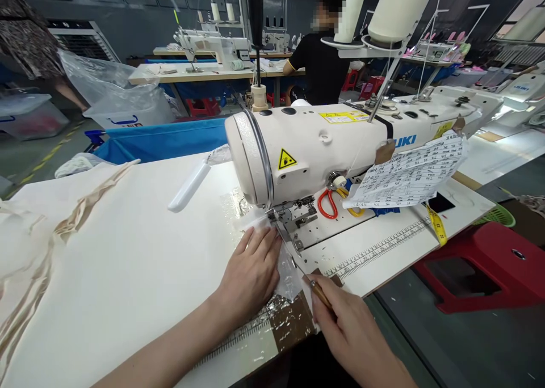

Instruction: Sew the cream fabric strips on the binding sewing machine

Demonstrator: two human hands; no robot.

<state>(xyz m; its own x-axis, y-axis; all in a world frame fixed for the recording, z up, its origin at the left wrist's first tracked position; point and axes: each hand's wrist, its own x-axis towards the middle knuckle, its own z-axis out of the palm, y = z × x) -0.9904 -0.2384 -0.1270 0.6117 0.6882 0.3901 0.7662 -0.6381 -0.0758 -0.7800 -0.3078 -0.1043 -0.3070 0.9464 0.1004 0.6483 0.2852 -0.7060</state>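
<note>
My left hand (251, 263) lies flat, fingers stretched toward the needle area, pressing a sheer white piece of fabric (290, 279) onto the table. Its fingertips are close to the presser foot (272, 213) of a white sewing machine (298, 144). In my right hand (347, 320) is an awl-like tool (320, 295) with a wooden handle, held in closed fingers. The tool's thin metal shaft points up and left, across the fabric's right edge toward the foot. Its tip is hard to make out. The fabric is partly hidden under my left hand.
Red-handled scissors (327, 205) and a handwritten paper sheet (409, 169) are by the machine. Cream fabric strips (55, 235) lie at the left of the table (140, 274). A red stool (489, 263) stands at right. Ahead, a person in black (323, 64) sits near other machines.
</note>
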